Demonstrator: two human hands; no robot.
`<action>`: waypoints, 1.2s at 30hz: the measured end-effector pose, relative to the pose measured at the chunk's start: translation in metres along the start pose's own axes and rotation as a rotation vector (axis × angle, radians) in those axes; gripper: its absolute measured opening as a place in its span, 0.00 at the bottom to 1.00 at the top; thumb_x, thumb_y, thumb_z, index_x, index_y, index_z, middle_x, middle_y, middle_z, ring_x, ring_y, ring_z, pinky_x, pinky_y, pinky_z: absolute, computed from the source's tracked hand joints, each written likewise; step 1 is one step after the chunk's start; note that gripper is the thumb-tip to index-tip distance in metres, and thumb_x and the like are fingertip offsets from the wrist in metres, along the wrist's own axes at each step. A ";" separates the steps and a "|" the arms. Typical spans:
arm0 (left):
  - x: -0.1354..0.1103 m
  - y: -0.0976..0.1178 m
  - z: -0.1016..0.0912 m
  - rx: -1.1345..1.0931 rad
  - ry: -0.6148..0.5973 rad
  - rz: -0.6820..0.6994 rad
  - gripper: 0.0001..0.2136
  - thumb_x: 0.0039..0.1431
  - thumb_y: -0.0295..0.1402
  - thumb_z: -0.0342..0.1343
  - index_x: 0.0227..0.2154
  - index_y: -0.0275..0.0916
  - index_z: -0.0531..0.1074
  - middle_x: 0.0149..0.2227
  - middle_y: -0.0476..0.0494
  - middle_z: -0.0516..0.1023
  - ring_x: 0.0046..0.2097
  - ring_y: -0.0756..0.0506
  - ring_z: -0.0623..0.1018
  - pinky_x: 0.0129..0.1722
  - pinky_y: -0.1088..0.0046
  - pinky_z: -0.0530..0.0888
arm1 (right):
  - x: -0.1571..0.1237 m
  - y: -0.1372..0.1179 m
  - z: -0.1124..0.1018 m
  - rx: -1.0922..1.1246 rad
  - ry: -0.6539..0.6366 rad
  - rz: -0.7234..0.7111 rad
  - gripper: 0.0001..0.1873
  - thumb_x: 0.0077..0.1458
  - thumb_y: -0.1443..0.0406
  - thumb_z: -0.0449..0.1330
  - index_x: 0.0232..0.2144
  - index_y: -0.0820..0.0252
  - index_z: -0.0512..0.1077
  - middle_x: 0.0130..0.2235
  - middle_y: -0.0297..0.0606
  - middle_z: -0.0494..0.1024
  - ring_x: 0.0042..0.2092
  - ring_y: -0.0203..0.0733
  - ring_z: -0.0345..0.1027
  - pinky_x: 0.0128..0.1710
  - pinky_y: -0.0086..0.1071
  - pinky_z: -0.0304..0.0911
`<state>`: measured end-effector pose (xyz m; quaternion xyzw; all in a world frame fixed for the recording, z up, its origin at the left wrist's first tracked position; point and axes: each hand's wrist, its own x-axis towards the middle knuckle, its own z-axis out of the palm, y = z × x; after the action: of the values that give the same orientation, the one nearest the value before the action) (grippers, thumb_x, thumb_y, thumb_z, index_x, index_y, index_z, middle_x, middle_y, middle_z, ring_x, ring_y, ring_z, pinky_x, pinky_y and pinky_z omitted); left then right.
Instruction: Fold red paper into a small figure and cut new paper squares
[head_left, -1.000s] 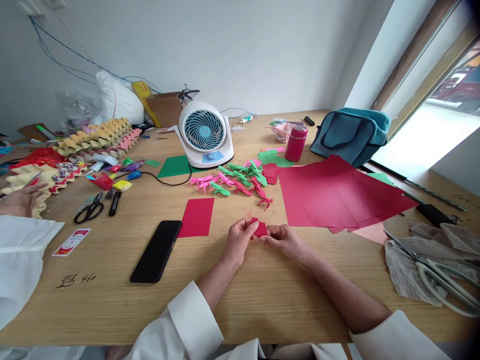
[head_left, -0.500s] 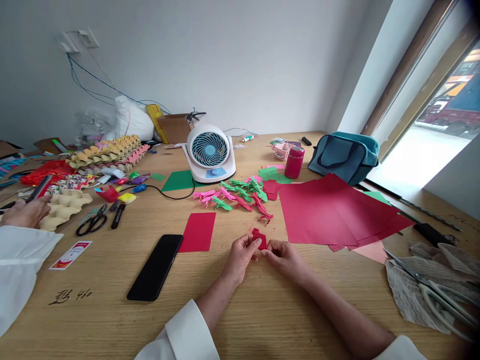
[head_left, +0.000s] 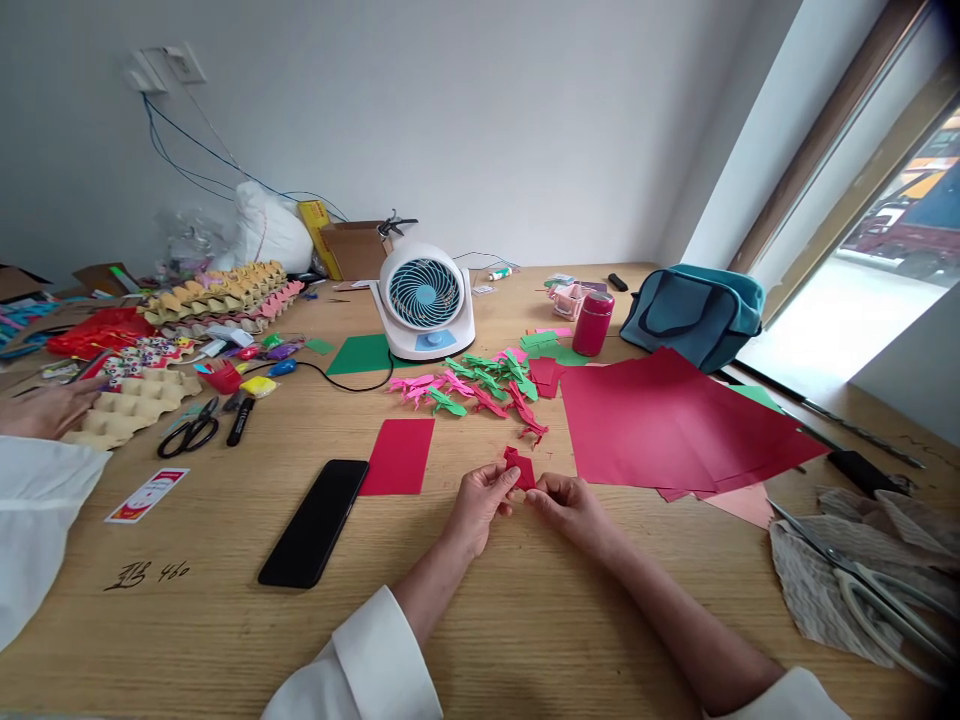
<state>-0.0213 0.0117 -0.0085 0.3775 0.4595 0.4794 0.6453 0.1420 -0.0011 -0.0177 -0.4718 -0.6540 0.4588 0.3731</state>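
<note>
- Small folded red paper piece, flat facets, crisp creases, notched top end: held just above the wood-grain table, front centre, between both hands.
- Left hand: thumb pressed flat on the paper's face, fingers curled behind; pinching it firmly, no gap.
- Right hand: thumb and index tip closed together, pinching the paper's lower right corner; other fingers curled in.
- Just beyond the hands: loose heap of pink, green and red folded paper figures, thin, spiky, overlapping.
- Right of heap: large smooth red paper sheets, fanned, straight-edged.
- Left of hands: flat red paper rectangle, next to glossy black rectangular phone.
- Behind heap: white plastic fan, round blue spiral grille; shiny red cylindrical cup; soft blue fabric bag.
- Far right: pale-handled metal scissors on crumpled grey cloth.
- Left edge: co-worker's hand by bumpy tan moulded-pulp tray; can't tell its grip.
</note>
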 end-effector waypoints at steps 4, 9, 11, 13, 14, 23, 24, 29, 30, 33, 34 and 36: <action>-0.001 0.001 0.000 -0.005 0.012 -0.007 0.21 0.37 0.49 0.70 0.21 0.34 0.72 0.18 0.54 0.67 0.21 0.56 0.64 0.19 0.81 0.61 | 0.000 0.001 0.001 -0.010 0.029 -0.014 0.24 0.56 0.47 0.57 0.22 0.60 0.66 0.21 0.29 0.60 0.25 0.33 0.50 0.24 0.29 0.47; -0.001 0.003 0.000 -0.002 0.012 -0.008 0.22 0.36 0.49 0.71 0.19 0.34 0.72 0.18 0.52 0.69 0.20 0.56 0.64 0.20 0.81 0.61 | 0.000 0.000 0.002 -0.017 0.039 -0.042 0.24 0.56 0.47 0.57 0.20 0.60 0.64 0.21 0.29 0.60 0.24 0.32 0.50 0.24 0.28 0.48; -0.002 0.002 0.001 0.001 0.012 -0.012 0.22 0.36 0.50 0.70 0.20 0.34 0.73 0.19 0.52 0.69 0.21 0.56 0.65 0.20 0.81 0.61 | -0.001 0.002 0.003 -0.032 0.066 -0.041 0.24 0.57 0.47 0.56 0.21 0.60 0.64 0.21 0.29 0.60 0.25 0.33 0.51 0.24 0.28 0.49; -0.003 0.001 0.002 0.007 0.009 -0.014 0.22 0.36 0.50 0.70 0.21 0.34 0.73 0.20 0.51 0.70 0.22 0.55 0.66 0.19 0.81 0.61 | -0.001 0.004 0.004 -0.044 0.094 -0.039 0.24 0.57 0.47 0.56 0.21 0.60 0.65 0.22 0.29 0.61 0.25 0.33 0.51 0.25 0.29 0.49; -0.003 0.001 0.002 0.012 0.005 -0.015 0.22 0.36 0.49 0.71 0.21 0.34 0.73 0.20 0.51 0.70 0.22 0.55 0.66 0.19 0.81 0.61 | -0.001 0.005 0.004 -0.044 0.104 -0.040 0.24 0.57 0.47 0.56 0.22 0.60 0.65 0.22 0.29 0.61 0.25 0.33 0.51 0.26 0.29 0.50; -0.006 0.001 0.005 0.045 -0.048 0.057 0.21 0.38 0.49 0.70 0.20 0.33 0.74 0.18 0.52 0.66 0.22 0.55 0.63 0.19 0.80 0.61 | -0.001 0.005 0.004 -0.006 0.055 -0.047 0.23 0.58 0.49 0.56 0.22 0.59 0.61 0.22 0.28 0.57 0.26 0.34 0.49 0.26 0.29 0.47; -0.005 0.000 0.004 0.051 -0.053 0.064 0.21 0.38 0.49 0.70 0.19 0.33 0.74 0.18 0.53 0.66 0.22 0.55 0.63 0.19 0.80 0.62 | -0.001 0.005 0.004 -0.005 0.049 -0.043 0.23 0.58 0.48 0.56 0.22 0.58 0.60 0.22 0.28 0.56 0.26 0.33 0.49 0.26 0.29 0.46; -0.003 -0.003 0.003 0.086 -0.067 0.093 0.21 0.39 0.49 0.69 0.18 0.34 0.72 0.17 0.53 0.64 0.21 0.55 0.62 0.19 0.80 0.62 | -0.001 0.003 0.004 0.024 0.035 -0.020 0.25 0.58 0.47 0.55 0.21 0.58 0.59 0.23 0.28 0.55 0.26 0.33 0.48 0.25 0.29 0.46; -0.003 -0.004 0.003 0.091 -0.068 0.096 0.21 0.40 0.49 0.69 0.18 0.34 0.72 0.17 0.53 0.64 0.22 0.55 0.62 0.19 0.80 0.62 | -0.001 0.003 0.004 0.033 0.034 -0.018 0.25 0.58 0.46 0.55 0.21 0.58 0.59 0.23 0.28 0.55 0.26 0.33 0.48 0.25 0.29 0.46; -0.002 -0.007 0.002 0.101 -0.061 0.097 0.21 0.41 0.50 0.68 0.21 0.34 0.72 0.18 0.53 0.64 0.22 0.54 0.62 0.18 0.80 0.62 | -0.001 0.003 0.005 0.047 0.057 -0.028 0.25 0.57 0.46 0.55 0.21 0.58 0.59 0.22 0.28 0.55 0.26 0.33 0.48 0.25 0.28 0.46; -0.001 -0.007 0.002 0.103 -0.058 0.098 0.21 0.41 0.50 0.67 0.22 0.34 0.72 0.18 0.54 0.64 0.21 0.54 0.61 0.17 0.80 0.63 | -0.001 0.003 0.006 0.046 0.070 -0.034 0.25 0.57 0.46 0.56 0.21 0.58 0.59 0.22 0.28 0.56 0.26 0.33 0.48 0.25 0.28 0.46; -0.001 -0.006 0.002 0.108 -0.056 0.106 0.21 0.42 0.50 0.66 0.23 0.34 0.72 0.18 0.54 0.63 0.22 0.54 0.61 0.17 0.81 0.63 | -0.002 0.002 0.006 0.037 0.087 -0.044 0.25 0.57 0.46 0.56 0.21 0.59 0.59 0.23 0.28 0.57 0.26 0.33 0.49 0.25 0.28 0.47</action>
<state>-0.0181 0.0095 -0.0139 0.4489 0.4455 0.4768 0.6104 0.1374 -0.0040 -0.0210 -0.4696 -0.6389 0.4417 0.4199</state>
